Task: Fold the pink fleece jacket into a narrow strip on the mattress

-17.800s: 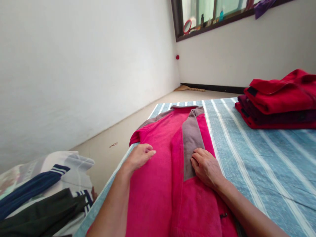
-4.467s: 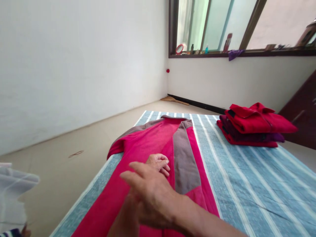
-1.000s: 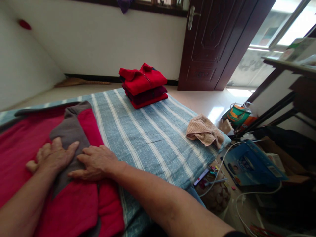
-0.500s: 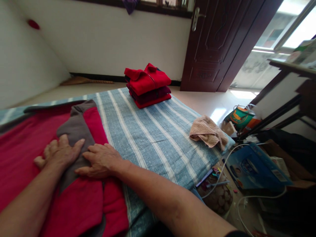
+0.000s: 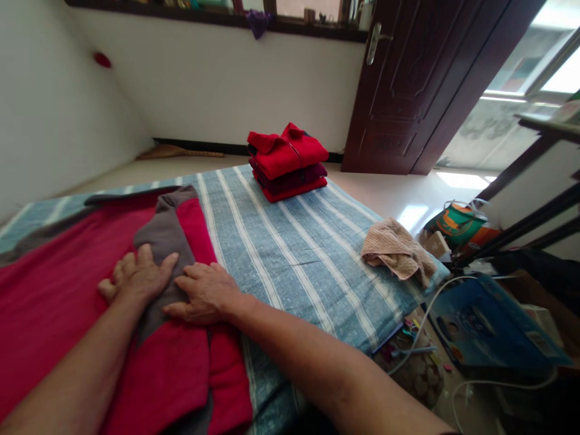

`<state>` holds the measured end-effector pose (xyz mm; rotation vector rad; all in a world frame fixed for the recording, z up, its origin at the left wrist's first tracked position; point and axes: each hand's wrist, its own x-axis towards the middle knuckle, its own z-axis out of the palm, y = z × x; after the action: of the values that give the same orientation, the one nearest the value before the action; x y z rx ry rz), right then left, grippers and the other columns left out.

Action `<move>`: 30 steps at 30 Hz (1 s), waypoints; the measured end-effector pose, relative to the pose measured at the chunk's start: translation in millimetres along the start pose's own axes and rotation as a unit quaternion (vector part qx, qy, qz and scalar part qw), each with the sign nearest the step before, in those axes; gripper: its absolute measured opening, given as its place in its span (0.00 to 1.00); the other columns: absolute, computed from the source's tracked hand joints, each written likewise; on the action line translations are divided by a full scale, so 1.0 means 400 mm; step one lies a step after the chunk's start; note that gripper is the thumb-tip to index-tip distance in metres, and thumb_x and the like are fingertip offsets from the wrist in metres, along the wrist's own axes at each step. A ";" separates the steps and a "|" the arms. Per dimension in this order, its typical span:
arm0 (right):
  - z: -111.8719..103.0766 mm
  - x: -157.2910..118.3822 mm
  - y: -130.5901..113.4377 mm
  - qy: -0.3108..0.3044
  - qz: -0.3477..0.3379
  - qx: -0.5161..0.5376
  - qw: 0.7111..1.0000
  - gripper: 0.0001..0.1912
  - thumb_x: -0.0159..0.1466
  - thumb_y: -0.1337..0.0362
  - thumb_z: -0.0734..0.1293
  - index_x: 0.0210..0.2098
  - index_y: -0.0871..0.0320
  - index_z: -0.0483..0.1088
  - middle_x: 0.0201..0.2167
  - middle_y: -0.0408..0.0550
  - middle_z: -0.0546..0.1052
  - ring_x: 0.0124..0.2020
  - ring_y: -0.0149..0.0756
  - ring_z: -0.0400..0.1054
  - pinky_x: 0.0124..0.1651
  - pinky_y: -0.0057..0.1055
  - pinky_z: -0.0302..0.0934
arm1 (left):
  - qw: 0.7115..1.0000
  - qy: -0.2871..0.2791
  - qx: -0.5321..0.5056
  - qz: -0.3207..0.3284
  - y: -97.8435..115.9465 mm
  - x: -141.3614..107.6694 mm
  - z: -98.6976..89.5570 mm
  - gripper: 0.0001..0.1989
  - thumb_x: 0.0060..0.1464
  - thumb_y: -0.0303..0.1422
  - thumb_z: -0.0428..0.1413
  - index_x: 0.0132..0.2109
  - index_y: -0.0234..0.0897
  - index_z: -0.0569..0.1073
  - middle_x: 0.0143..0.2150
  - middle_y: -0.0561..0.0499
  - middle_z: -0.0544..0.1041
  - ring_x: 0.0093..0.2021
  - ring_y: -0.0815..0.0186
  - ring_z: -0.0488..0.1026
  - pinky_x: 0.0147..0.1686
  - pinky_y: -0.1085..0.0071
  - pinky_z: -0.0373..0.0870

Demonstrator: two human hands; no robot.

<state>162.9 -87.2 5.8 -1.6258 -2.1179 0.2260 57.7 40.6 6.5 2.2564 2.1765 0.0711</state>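
A red jacket with grey panels (image 5: 81,266) lies spread on the bed's striped blue-and-white sheet (image 5: 290,266), its right side folded inward. My left hand (image 5: 138,278) rests flat on the jacket, fingers spread, partly over the grey panel. Just to its right, my right hand (image 5: 206,293) presses on the folded part with its fingers apart. Neither hand grips the cloth. Part of the jacket is hidden under my hands and forearms. Farther back on the sheet sits a stack of folded red and maroon clothes (image 5: 290,157).
A crumpled tan towel (image 5: 396,248) lies at the right edge of the bed. Beyond that edge are a blue box (image 5: 489,326), a white cable (image 5: 421,326) and a green-and-orange bag (image 5: 460,220) on the floor. A dark brown door (image 5: 430,90) stands behind.
The whole view has shifted, so everything appears farther right and slightly lower. My hands keep the same places on the jacket, which looks unchanged.
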 end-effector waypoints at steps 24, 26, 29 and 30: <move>0.050 -0.024 -0.038 0.045 0.045 0.112 0.992 0.21 0.61 0.53 0.66 0.49 0.59 0.68 0.57 0.54 0.67 0.61 0.46 0.56 0.65 0.44 0.45 | 0.996 -0.030 0.019 0.077 0.023 0.103 0.017 0.33 0.61 0.52 0.35 0.68 0.43 0.55 0.72 0.45 0.46 0.70 0.51 0.43 0.62 0.45 0.49; 0.051 -0.025 -0.040 0.043 0.046 0.116 0.991 0.21 0.61 0.54 0.66 0.49 0.59 0.68 0.58 0.55 0.66 0.62 0.46 0.55 0.65 0.45 0.45 | 0.996 -0.032 0.022 0.080 0.020 0.102 0.018 0.33 0.61 0.52 0.35 0.68 0.43 0.55 0.72 0.45 0.47 0.70 0.51 0.44 0.61 0.45 0.50; 0.054 -0.025 -0.042 0.039 0.047 0.117 0.991 0.22 0.61 0.54 0.66 0.50 0.60 0.68 0.60 0.56 0.65 0.63 0.48 0.54 0.66 0.45 0.44 | 0.996 -0.030 0.027 0.086 0.018 0.102 0.013 0.32 0.61 0.51 0.37 0.67 0.43 0.56 0.71 0.43 0.49 0.69 0.50 0.47 0.60 0.44 0.51; 0.055 -0.025 -0.042 0.037 0.048 0.118 0.991 0.22 0.61 0.54 0.66 0.51 0.60 0.68 0.60 0.56 0.65 0.63 0.48 0.54 0.66 0.45 0.43 | 0.995 -0.027 0.028 0.089 0.019 0.103 0.010 0.32 0.60 0.51 0.38 0.66 0.43 0.57 0.71 0.43 0.51 0.68 0.49 0.48 0.60 0.43 0.52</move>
<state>140.2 -98.4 -9.6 -1.5731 -1.8813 0.4235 67.0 81.6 4.1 2.4473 1.9716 -0.0517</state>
